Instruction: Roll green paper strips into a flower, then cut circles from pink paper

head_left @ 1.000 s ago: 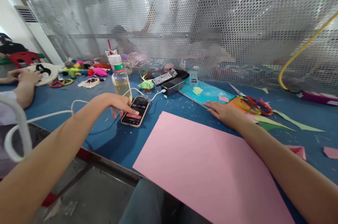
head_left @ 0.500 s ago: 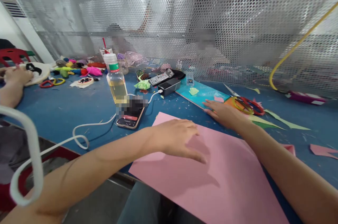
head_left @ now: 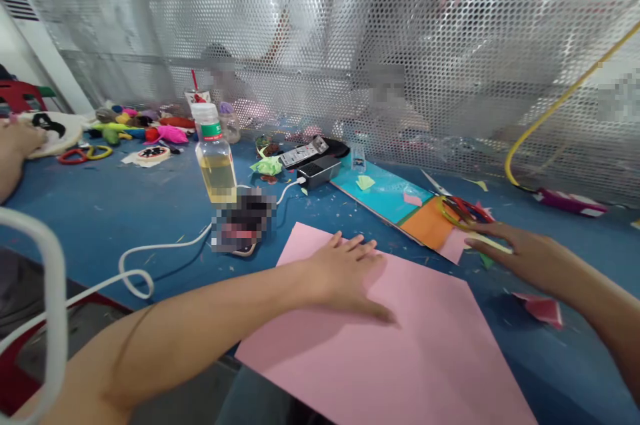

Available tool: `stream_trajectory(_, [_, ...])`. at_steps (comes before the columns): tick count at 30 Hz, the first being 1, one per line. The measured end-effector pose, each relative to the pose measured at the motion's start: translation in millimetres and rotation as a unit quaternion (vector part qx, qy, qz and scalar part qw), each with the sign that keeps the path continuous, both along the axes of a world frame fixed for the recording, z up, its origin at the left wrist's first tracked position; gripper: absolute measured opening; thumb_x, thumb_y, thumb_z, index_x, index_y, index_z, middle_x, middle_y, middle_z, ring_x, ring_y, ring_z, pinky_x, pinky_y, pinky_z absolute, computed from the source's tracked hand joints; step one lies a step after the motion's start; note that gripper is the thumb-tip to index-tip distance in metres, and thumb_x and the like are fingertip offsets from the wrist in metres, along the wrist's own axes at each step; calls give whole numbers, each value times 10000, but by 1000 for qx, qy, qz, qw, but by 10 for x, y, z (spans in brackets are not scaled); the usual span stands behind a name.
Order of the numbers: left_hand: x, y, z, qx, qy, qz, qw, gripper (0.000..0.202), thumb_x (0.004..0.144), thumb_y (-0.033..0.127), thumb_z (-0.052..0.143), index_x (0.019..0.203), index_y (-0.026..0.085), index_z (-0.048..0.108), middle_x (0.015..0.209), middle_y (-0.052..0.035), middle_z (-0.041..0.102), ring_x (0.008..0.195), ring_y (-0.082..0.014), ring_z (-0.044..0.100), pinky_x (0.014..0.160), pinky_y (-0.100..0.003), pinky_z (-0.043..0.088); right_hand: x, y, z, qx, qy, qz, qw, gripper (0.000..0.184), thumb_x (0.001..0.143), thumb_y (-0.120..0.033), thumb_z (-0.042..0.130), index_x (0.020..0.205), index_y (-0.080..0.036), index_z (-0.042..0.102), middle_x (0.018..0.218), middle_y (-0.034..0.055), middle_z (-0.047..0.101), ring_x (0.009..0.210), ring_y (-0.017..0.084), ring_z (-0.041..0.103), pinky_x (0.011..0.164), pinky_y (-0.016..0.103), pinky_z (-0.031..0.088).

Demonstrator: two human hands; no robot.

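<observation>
We have a blue table (head_left: 150,195) before us, a big pink sheet (head_left: 425,351) lying across its near edge. Farther in, a blue sheet (head_left: 385,188) slants from near the table's far edge, an orange piece (head_left: 430,221) at its nearer end. Our left hand (head_left: 347,275) rests on the pink sheet, its grip spread. Our right hand (head_left: 525,251), grip apart, is by the scissors (head_left: 463,208); we can't tell whether it touches them. Nearer the front edge lies a pink scrap (head_left: 540,310).
</observation>
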State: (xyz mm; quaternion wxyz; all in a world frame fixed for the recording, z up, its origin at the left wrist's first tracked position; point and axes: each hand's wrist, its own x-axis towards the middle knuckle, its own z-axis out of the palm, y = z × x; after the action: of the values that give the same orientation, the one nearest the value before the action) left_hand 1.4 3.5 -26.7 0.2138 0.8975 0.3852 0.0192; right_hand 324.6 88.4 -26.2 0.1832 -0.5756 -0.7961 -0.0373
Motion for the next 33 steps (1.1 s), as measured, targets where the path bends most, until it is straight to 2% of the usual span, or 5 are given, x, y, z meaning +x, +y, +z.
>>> stream_trajectory(7, [-25,58,10,16,23,31,999,925,786,728,339,1463,113,201,1548,-135,120,1434,-272,92,1139,-535,51,-561,-164,-124,-79,-28,83,993,429,805,-548,443,1041,-249,639,1116,58,687,1068,289,605,930,414,459])
stream_trajectory(12, [-342,189,227,-2,99,107,989,994,697,723,505,1439,109,262,1540,-182,128,1416,-340,140,1111,-561,147,-135,-24,-39,-63,-38,-80,994,364,842,-419,393,861,-159,646,917,173,705,836,349,655,689,442,484])
stream_trajectory(17, [-523,246,398,-40,138,105,984,976,573,620,675,1379,155,379,1501,-180,281,1391,-343,228,1085,-486,270,275,12,-47,-90,-43,-152,983,291,883,-356,440,775,-190,653,749,124,705,702,283,665,574,336,450])
stream_trajectory(22, [-470,201,417,-13,140,127,982,894,597,570,666,1340,133,433,1466,-209,339,1325,-383,341,1038,-510,317,178,24,-121,-86,-53,-170,980,200,918,-358,511,915,-201,634,892,31,665,760,147,626,691,291,504])
stream_trajectory(33, [-453,248,332,80,79,120,986,684,649,498,670,1227,162,528,1257,-144,577,1158,-337,508,995,-453,339,-215,-98,94,-61,-42,-144,987,246,910,-342,486,981,-181,658,1005,88,679,929,235,636,785,360,491])
